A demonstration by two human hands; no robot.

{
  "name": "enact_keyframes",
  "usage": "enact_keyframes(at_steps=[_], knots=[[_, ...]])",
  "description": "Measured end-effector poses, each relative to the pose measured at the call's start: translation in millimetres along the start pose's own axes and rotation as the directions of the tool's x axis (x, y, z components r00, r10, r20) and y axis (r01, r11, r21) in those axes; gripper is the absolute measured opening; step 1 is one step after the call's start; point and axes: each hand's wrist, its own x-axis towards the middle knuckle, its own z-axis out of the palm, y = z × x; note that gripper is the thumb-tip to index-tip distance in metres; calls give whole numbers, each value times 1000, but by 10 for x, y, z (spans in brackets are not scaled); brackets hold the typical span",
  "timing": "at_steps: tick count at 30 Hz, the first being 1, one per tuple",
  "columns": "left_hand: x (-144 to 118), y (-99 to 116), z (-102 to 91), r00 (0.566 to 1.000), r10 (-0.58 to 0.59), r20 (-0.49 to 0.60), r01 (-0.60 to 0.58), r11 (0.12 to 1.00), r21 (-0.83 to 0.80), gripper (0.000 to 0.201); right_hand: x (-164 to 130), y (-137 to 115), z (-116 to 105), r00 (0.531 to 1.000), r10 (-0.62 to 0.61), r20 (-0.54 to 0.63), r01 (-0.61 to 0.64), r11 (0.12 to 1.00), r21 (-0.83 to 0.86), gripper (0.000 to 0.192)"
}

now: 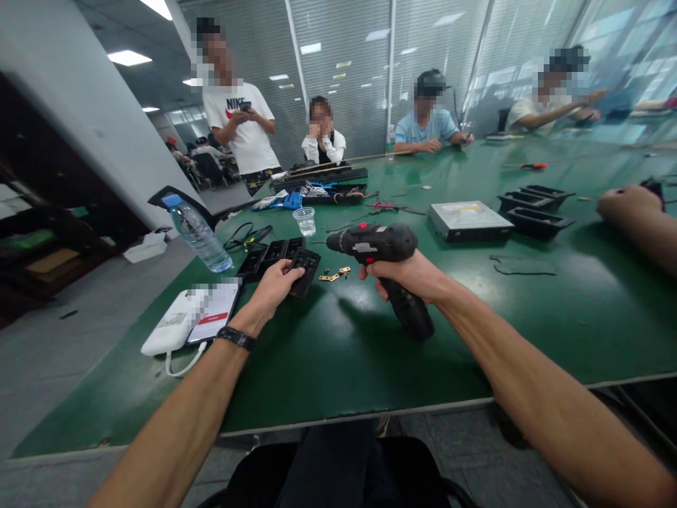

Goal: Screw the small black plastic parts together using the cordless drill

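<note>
The right hand (410, 274) closes its fingers around the handle of the cordless drill (383, 264), which looks heavy and rigid, near the table's middle, while the left hand (272, 286) pinches the light, stiff black plastic tray (304, 268) at its near edge.

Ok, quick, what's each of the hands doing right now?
Left hand: fingers resting on the black plastic part, not clearly gripping it.
Right hand: closed around the cordless drill handle.
</note>
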Motion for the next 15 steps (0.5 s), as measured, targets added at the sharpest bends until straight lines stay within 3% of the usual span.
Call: enact_keyframes(at_steps=[6, 9, 15], knots=[[-71, 51, 23, 992, -123, -40, 113, 973, -199, 22, -20, -9, 22, 1000, 3, 20, -2, 999, -35, 14], [-102, 201, 11, 995, -85, -53, 71, 970, -233, 31, -34, -40, 70, 1000, -25, 5, 25, 999, -19, 16], [26, 517, 163, 998, -53, -24, 46, 973, -227, 56, -1, -76, 52, 967, -110, -229, 123, 992, 41, 18]])
